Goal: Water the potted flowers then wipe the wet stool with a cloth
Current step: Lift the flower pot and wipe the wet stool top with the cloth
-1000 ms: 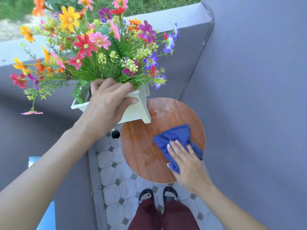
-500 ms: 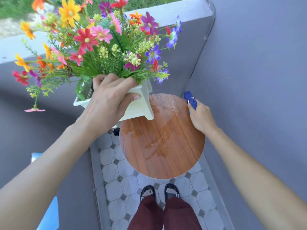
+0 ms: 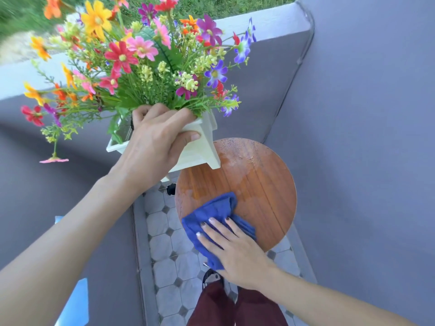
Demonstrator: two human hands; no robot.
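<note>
My left hand (image 3: 155, 142) grips the rim of a white square flower pot (image 3: 202, 147) and holds it in the air, up and left of the stool. Colourful flowers (image 3: 141, 62) fill the pot. The round wooden stool (image 3: 256, 182) stands below, its top shiny with water at the far side. My right hand (image 3: 235, 248) lies flat on a crumpled blue cloth (image 3: 211, 212) and presses it onto the stool's near left part.
Grey walls (image 3: 364, 137) close in on the right and behind the stool, and a grey parapet runs on the left. The floor has pale octagonal tiles (image 3: 164, 245). My feet and dark red trousers (image 3: 235, 307) are just below the stool. Grass lies beyond the wall.
My right hand has swept the blue cloth from the stool's far right edge back down to its near left part. The pot stays lifted in my left hand.
</note>
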